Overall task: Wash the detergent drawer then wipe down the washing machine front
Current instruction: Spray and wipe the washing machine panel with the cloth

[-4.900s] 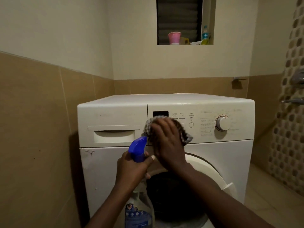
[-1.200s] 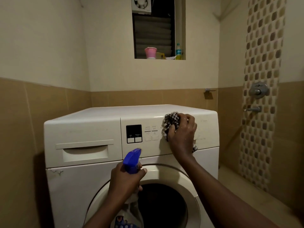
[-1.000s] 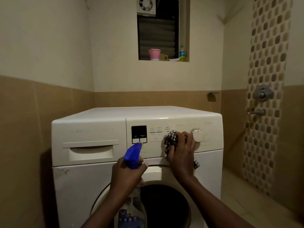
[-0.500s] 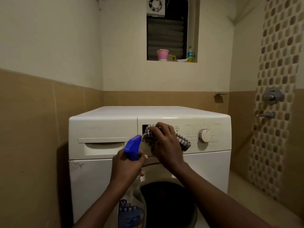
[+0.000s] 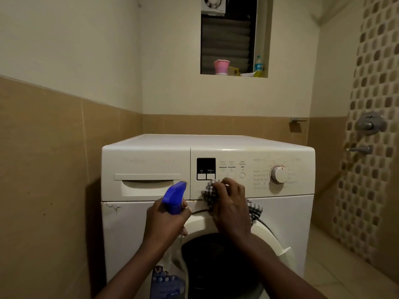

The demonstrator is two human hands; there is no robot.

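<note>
We are wiping the front of the washing machine [image 5: 133, 223]. Our right hand [image 5: 232, 205] is curled round a checked cloth [image 5: 207, 194] and presses it flat on the white front, just under the buttons [image 5: 227, 175]. A corner of the cloth hangs out on the far side of that hand.

Our left hand [image 5: 165, 223] is just beside the right one. It is wrapped round the neck of a spray bottle [image 5: 174, 196], and the blue top points up at the machine. The detergent drawer [image 5: 148, 186] is just above this hand and a bit to its left, pushed in flat. The dial [image 5: 278, 174] is up and to the right of the right hand, not touching it.

What could go wrong? The cloth is very close to the buttons, so a hard rub upward could press one by mistake. If we squeeze the bottle now, the spray could wet our right hand or run into the gaps round the buttons. The bottle hangs low under the left hand, right in front of the door [image 5: 216, 266] — a swing could knock it on the glass
</note>
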